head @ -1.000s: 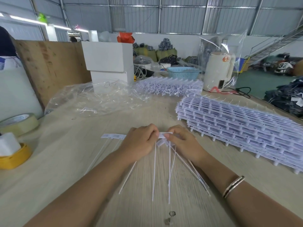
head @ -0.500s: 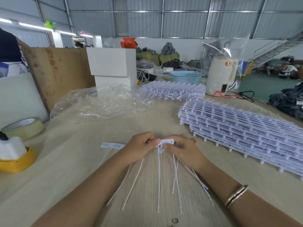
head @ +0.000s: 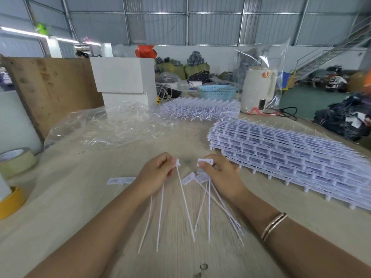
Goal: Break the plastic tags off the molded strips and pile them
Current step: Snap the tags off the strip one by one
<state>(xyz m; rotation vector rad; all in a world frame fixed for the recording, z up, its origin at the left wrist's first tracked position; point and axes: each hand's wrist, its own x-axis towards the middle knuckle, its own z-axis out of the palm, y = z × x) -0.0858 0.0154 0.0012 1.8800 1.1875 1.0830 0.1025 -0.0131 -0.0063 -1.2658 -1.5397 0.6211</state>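
My left hand (head: 158, 173) pinches the head of a white plastic tag (head: 184, 199) whose long thin tail hangs down toward me; two more tails trail below that hand. My right hand (head: 220, 173) pinches another tag head (head: 205, 162) and holds several tags (head: 212, 197) that fan out over the table. The two hands are a short gap apart. One loose tag (head: 120, 180) lies flat on the table left of my left hand. A thick stack of molded strips (head: 291, 155) lies to the right.
A second pile of white strips (head: 198, 109) sits further back by a crumpled clear plastic bag (head: 108, 125). Tape rolls (head: 16, 163) stand at the left edge. A white kettle (head: 257, 89), a blue basket (head: 216, 91) and white foam boxes (head: 124, 77) line the far side.
My hands were pressed together on one cluster of tag heads; now they have pulled apart, each holding its own tags. The view has also shifted slightly.
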